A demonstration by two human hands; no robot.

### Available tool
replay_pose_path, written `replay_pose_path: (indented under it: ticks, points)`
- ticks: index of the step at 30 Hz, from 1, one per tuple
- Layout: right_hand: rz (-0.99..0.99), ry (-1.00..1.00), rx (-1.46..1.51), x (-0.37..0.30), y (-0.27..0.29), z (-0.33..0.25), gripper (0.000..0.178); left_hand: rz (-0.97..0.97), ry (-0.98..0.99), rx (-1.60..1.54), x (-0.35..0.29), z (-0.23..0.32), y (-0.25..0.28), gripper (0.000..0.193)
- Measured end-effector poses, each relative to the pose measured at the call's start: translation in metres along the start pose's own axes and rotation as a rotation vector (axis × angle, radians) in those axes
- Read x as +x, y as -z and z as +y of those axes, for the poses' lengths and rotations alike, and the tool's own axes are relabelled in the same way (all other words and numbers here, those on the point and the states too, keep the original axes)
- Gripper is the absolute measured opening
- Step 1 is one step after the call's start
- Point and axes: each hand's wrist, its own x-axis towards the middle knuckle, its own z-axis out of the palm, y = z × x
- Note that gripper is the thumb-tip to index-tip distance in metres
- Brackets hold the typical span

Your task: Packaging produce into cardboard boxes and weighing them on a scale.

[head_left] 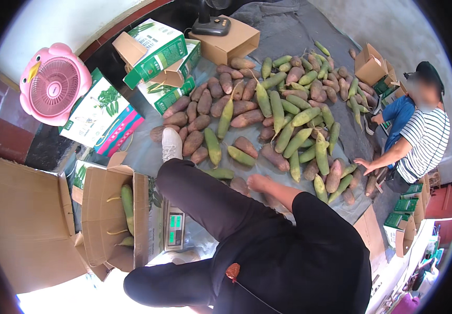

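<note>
My right arm, in a black sleeve, reaches over the pile of roots. My right hand (258, 182) is low among them, next to a reddish-brown root (240, 185); its fingers are hidden, so I cannot tell whether it grips anything. My left hand is out of sight; only a sliver of skin shows at the lower edge. Before me an open cardboard box (96, 222) holds a long green radish (127, 208) and part of another. Beside it is a scale with a lit green display (175, 222). A green radish (219, 173) lies near my knee.
Many green radishes (303, 116) and reddish-brown roots (247, 118) cover the grey sheet (283, 26). A pink fan (54, 83) and printed cartons (155, 47) stand at the left and back. At right, a person in a striped shirt (425, 141) reaches toward the pile.
</note>
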Motion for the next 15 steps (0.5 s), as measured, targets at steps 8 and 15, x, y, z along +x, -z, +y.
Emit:
replay_pose_path:
  ticks: [8, 15]
  points:
    - [0.361, -0.29, 0.601, 0.003, 0.065, -0.006, 0.015, 0.076, 0.036, -0.075, -0.01, 0.021, 0.016, 0.043]
    - [0.224, -0.028, 0.066, 0.025, 0.006, 0.01, 0.016, -0.242, -0.273, 0.08, -0.071, 0.176, -0.028, 0.041]
